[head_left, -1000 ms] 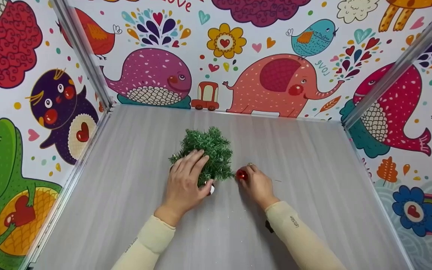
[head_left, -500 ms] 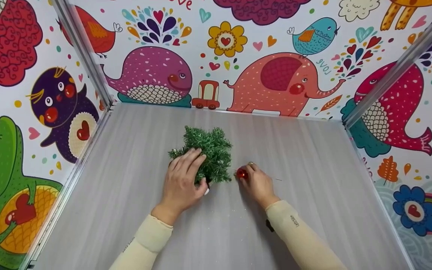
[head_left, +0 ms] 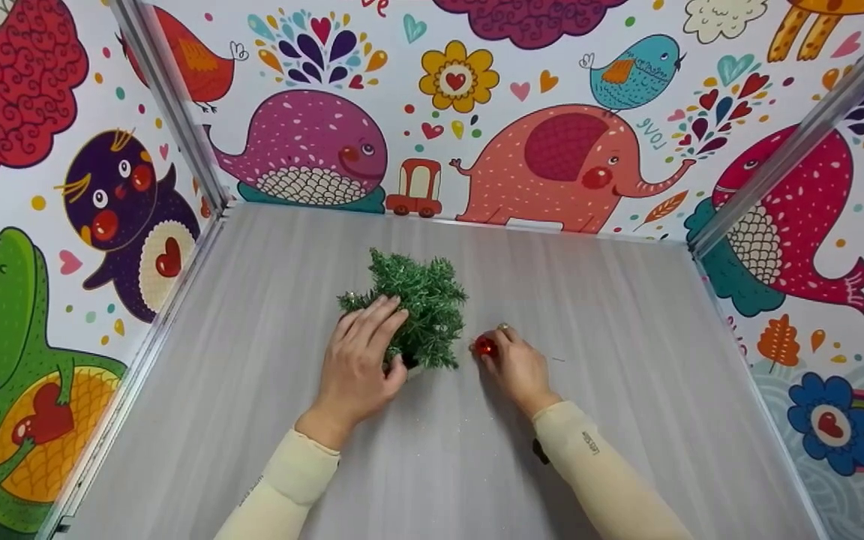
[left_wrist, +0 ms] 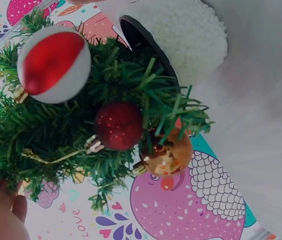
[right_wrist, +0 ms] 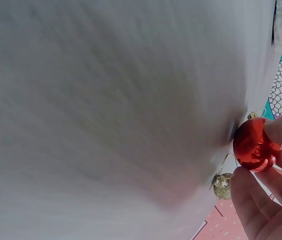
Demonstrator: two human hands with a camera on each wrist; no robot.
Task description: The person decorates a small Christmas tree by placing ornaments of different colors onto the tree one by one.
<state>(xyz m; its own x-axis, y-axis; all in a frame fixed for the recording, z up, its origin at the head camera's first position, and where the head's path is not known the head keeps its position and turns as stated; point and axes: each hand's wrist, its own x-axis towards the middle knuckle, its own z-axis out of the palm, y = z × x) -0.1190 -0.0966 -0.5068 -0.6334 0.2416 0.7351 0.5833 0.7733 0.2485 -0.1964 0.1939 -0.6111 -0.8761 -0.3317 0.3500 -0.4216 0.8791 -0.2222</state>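
Note:
My left hand [head_left: 361, 360] holds a small artificial Christmas tree [head_left: 424, 300], thumb near its base and fingers across the green branches. In the left wrist view a white-and-red bauble [left_wrist: 53, 65], a dark red glitter bauble [left_wrist: 119, 126] and a shiny gold bauble [left_wrist: 168, 155] hang among the branches. The tree's black-rimmed base [left_wrist: 153, 47] has fluffy white material [left_wrist: 193, 42] beside it. To the right of the tree, my right hand [head_left: 520, 371] pinches a shiny red bauble [right_wrist: 254, 145] at the tabletop. A small gold glitter ball [right_wrist: 223, 186] lies beside its fingertips.
The grey wood-grain table [head_left: 627, 420] lies under both hands. Printed cartoon panels [head_left: 312, 150] wall in its back and sides, with metal corner posts [head_left: 173, 112] at the back left and back right. A short thin thread [head_left: 558, 360] lies right of my right hand.
The tree has turned and tipped in my left hand, which has shifted slightly left; its base now shows by the thumb. My right hand stays put with the red bauble.

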